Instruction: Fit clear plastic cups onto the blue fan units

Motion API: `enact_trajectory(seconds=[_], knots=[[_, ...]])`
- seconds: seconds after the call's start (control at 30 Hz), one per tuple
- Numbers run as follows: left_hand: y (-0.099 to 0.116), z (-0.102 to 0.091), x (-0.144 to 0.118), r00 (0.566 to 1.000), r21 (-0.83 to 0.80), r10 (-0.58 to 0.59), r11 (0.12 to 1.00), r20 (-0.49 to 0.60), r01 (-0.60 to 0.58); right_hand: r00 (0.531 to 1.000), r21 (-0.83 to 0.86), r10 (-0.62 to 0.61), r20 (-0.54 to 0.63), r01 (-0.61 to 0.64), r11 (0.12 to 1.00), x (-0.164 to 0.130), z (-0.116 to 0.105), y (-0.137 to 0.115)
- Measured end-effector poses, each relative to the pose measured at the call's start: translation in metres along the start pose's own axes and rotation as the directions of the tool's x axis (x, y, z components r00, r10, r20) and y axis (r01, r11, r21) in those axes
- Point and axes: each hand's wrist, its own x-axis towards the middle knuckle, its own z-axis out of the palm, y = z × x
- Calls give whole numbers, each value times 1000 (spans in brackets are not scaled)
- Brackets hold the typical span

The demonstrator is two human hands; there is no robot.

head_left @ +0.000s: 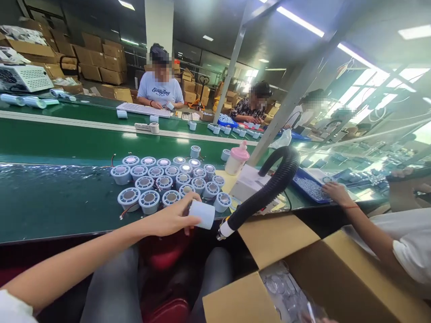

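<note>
My left hand (178,213) is closed round a light-blue cylindrical housing (203,214), held tilted just off the bench's front edge. Behind it, several similar blue housings (144,183) stand in rows on the green bench, their ringed ends with round centres facing up; a few have thin wires with small connectors. To the right of the held housing is the metal-tipped end of a black corrugated hose (266,193). At the bottom edge, over an open carton (240,300) of clear plastic parts (283,287), a small part of my right hand (326,320) shows; its fingers are blurred and cut off.
A white box-shaped unit (247,186) bears the hose, beside a pink-lidded bottle (237,159). At right, a co-worker's hand (337,194) reaches toward a blue tray (311,185) of small parts. Across the green conveyor (67,141), other people sit handling similar pieces.
</note>
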Motion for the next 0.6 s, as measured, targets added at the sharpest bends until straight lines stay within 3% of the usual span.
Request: enact_trajectory(seconds=[0.03, 0.07, 0.1, 0.17, 0.23, 0.33, 0.4, 0.47, 0.53, 0.6], knots=[[-3, 4, -8, 1000, -237, -7, 971, 26, 13, 999, 49, 31, -11, -30, 998, -21, 9, 33], [-9, 10, -13, 999, -451, -23, 892, 23, 31, 997, 217, 27, -72, -11, 976, -40, 20, 61], [-15, 17, -18, 998, -628, -61, 777, 2, 48, 998, 328, 65, -11, -58, 943, -55, 30, 82], [-30, 35, -24, 978, -859, -208, 501, -6, 101, 975, 368, -108, 196, 29, 929, -79, 53, 100], [-44, 52, -29, 935, -946, -349, 276, 64, 168, 845, 338, -374, 382, 249, 907, -96, 77, 89], [-60, 69, -38, 903, -962, -397, 134, 166, 236, 563, 187, -620, 547, 640, 745, -120, 110, 50], [-68, 74, -44, 895, -946, -382, 127, 231, 299, 449, 55, -714, 537, 826, 561, -135, 127, 30], [-72, 75, -46, 874, -906, -390, 181, 291, 382, 398, -84, -779, 484, 908, 411, -147, 140, 19], [-74, 73, -47, 868, -832, -399, 338, 296, 439, 384, -194, -807, 448, 923, 331, -152, 149, 16], [-71, 70, -47, 885, -686, -374, 567, 279, 456, 396, -270, -798, 454, 915, 301, -151, 155, 13]])
